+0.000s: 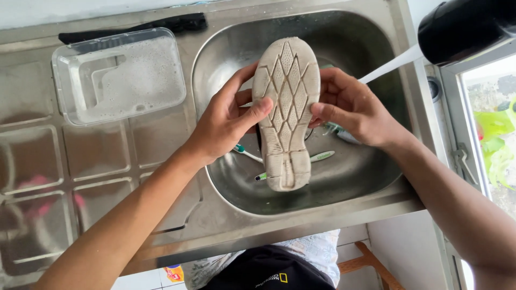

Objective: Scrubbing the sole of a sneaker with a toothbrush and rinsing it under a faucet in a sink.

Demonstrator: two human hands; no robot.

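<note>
Shoe (286,107) between both hands' grip

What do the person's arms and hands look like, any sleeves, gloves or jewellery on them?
Both arms are bare along all that shows, with no sleeves in view. The left hand and right hand wear no gloves, and no rings, watch or bracelets are visible. Fingernails look short and unpainted.

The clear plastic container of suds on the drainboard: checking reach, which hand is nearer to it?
Left. The left hand grips the shoe on the side toward the container; the right hand holds its far side.
</note>
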